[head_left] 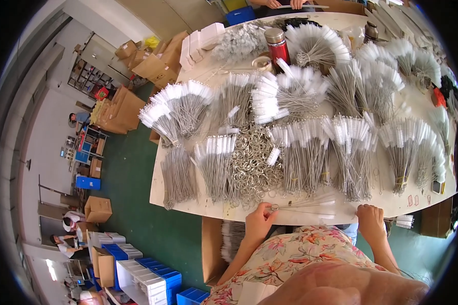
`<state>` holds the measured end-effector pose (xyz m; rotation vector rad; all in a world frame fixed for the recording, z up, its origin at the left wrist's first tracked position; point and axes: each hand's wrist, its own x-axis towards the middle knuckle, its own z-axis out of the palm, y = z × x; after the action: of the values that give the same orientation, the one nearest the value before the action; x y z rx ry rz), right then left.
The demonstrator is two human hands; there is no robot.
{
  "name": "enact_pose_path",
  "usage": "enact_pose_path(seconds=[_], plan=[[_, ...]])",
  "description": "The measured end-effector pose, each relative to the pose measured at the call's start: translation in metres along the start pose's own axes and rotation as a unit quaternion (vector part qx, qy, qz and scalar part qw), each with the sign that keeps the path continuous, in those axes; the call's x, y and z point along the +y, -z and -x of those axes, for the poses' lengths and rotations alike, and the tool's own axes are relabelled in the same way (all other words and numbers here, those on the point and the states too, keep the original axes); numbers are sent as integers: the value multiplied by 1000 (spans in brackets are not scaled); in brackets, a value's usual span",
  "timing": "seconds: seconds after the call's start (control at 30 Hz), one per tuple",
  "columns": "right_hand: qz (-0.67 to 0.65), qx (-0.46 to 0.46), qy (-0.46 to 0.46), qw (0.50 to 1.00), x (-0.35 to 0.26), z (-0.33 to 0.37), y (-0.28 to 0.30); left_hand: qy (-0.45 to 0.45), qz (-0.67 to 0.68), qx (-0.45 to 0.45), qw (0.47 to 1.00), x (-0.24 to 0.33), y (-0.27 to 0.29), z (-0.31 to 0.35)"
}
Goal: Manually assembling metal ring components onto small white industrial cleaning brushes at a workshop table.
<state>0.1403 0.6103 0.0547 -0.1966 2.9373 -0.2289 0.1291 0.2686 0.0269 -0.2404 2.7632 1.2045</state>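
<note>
Free tabletop (392, 204) lies right of the right hand (371, 221), brush bundles (401, 157) blocking beyond.

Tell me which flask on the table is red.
The silver-lidded flask, standing farther left, has the red body; the other flask, farther right, is dark.

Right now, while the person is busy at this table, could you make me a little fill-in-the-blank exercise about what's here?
1. The shiny heap among the brush bundles consists of small metal ____.
2. The loose brushes near the table's front edge have their wire ends at the person's ____ hand.
3. The leftmost flask on the table has a body coloured ____.
4. The floor is coloured ____.

Missing words: rings; left; red; green.
</note>
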Motion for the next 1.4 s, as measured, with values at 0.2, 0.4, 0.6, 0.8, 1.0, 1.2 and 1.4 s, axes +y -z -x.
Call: enact_pose_path(seconds=[0.2, 0.4, 0.6, 0.8, 1.0, 1.2, 1.4], plan=[[-233, 31, 16, 972, -13, -10, 10, -118, -40, 43, 991, -4, -1, -7], [-561, -118, 23, 819, -26, -25, 17, 35, 362, -87, 927, 27, 14, -11], [-578, -46, 184, 793, -80, -49, 53, -79, 359, -162, 916, 77, 35, -27], [-506, 54, 246, 825, -106, -59, 50, -222, 256, -176, 924, 97, 58, -39], [-512, 64, 248, 820, -123, -68, 57, -220, 306, -166, 911, 102, 84, -40], [-506, 66, 241, 826, -139, -74, 61, -272, 253, -129, 920, 95, 97, -41], [-503, 30, 263, 823, -150, -79, 61, -356, 238, -45, 902, 89, 95, -36]])
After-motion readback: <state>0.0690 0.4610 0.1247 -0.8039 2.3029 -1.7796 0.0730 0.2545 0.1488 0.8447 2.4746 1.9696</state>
